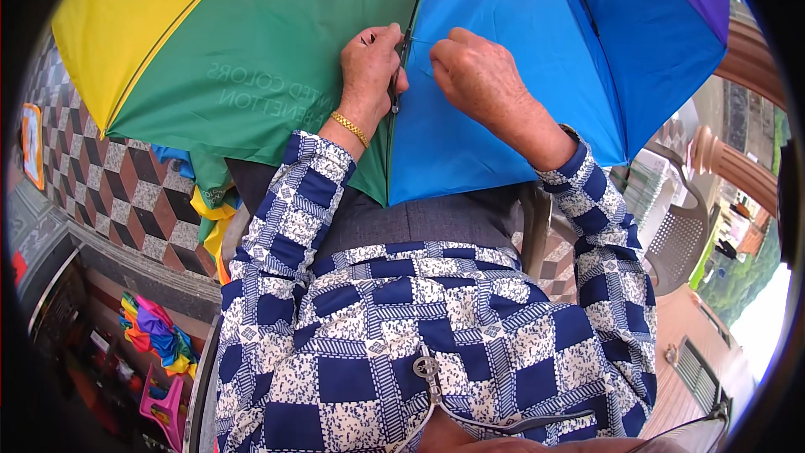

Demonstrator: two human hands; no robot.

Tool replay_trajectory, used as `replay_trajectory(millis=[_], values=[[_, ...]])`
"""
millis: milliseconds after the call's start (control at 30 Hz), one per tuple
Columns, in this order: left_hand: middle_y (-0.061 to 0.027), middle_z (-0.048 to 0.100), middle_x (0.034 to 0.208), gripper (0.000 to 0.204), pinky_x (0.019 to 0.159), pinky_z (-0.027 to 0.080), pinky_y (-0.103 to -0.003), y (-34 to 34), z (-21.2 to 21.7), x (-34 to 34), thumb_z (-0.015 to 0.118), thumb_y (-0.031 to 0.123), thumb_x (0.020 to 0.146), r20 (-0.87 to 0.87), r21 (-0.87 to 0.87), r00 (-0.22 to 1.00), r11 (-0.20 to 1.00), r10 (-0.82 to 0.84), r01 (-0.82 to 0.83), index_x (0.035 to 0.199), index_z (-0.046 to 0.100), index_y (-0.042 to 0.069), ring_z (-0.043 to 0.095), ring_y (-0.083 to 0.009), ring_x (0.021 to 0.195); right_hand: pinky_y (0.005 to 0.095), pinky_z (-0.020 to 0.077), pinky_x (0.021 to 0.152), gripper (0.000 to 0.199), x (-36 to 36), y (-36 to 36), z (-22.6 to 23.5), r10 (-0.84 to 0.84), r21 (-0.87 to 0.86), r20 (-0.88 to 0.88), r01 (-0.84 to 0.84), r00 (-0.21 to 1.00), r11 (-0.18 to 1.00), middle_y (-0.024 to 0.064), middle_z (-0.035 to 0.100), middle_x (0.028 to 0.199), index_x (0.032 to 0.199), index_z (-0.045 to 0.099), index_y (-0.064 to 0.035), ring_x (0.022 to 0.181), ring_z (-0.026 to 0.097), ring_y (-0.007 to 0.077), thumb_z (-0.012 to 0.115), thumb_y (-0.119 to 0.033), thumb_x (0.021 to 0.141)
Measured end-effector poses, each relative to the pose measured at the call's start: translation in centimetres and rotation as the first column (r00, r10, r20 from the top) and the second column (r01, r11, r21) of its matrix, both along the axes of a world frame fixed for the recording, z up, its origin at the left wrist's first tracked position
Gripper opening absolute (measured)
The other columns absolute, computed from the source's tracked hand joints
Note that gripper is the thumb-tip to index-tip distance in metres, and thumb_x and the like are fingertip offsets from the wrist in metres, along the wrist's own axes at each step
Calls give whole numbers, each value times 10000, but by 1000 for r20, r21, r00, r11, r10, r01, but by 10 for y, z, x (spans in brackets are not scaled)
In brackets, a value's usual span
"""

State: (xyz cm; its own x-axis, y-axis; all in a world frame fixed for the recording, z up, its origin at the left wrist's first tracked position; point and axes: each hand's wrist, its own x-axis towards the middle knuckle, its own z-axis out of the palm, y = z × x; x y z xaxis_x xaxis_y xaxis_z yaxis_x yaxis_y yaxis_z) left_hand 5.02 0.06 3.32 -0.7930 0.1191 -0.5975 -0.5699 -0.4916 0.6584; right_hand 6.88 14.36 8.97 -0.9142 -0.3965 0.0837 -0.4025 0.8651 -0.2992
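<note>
An opened umbrella (495, 117) with yellow, green, blue and purple panels spreads over my lap, its inner side toward me. My left hand (371, 67) is closed around a dark rib (394, 101) at the seam between the green and light blue panels. Just right of the rib, my right hand (478, 71) is pinched, its fingertips turned toward the seam. A thin thread (422, 40) runs between the rib and the right fingers. Whether a needle is in that pinch is too small to make out.
Bundled multicoloured umbrellas (158, 331) lie at the lower left, above a pink plastic basket (165, 407). More coloured cloth (216, 210) hangs beside my left leg. A grey plastic chair (677, 239) stands at the right. Patterned tiles (126, 193) cover the floor at left.
</note>
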Motion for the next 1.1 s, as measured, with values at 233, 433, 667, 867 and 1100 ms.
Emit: replay_trajectory(millis=[233, 433, 667, 867, 1100], values=[[8, 416, 487, 160, 305, 335, -260, 1, -3, -1, 622, 152, 815, -41, -32, 999, 999, -14, 13, 782, 537, 20, 390, -111, 326, 411, 483, 535, 70, -5, -1, 2, 47, 33, -58, -46, 997, 998, 140, 526, 693, 654, 542, -29, 639, 578, 313, 583, -54, 705], [16, 405, 487, 149, 313, 337, -255, -4, -7, 0, 619, 139, 824, -43, 21, 997, 998, -65, 66, 792, 534, 21, 383, -107, 329, 407, 488, 555, 59, -25, -1, -11, 116, 102, -158, -101, 981, 990, 135, 522, 712, 662, 535, -30, 660, 576, 312, 577, -49, 699], [27, 383, 481, 149, 323, 330, -254, -7, -4, 2, 616, 138, 836, -14, 224, 998, 972, -66, 67, 802, 531, 20, 375, -114, 328, 390, 484, 583, 95, -21, 3, -24, -127, -214, 329, 204, 936, 955, 146, 608, 669, 725, 617, -9, 651, 605, 309, 562, -78, 690], [22, 370, 478, 171, 337, 307, -269, -3, -4, 0, 634, 161, 834, -21, 64, 996, 995, -81, 83, 812, 521, 34, 370, -125, 338, 396, 478, 584, 137, 11, -10, 0, -118, -333, 634, 407, 765, 851, 152, 623, 652, 751, 646, -26, 650, 612, 312, 546, -108, 705], [3, 441, 506, 163, 302, 312, -250, 1, -7, 4, 644, 135, 806, -36, 15, 998, 998, -58, 58, 773, 534, 19, 397, -116, 329, 364, 469, 580, 81, -7, 8, 3, -33, 70, 69, 28, 997, 997, 92, 588, 716, 765, 641, -37, 676, 580, 293, 577, -81, 743]])
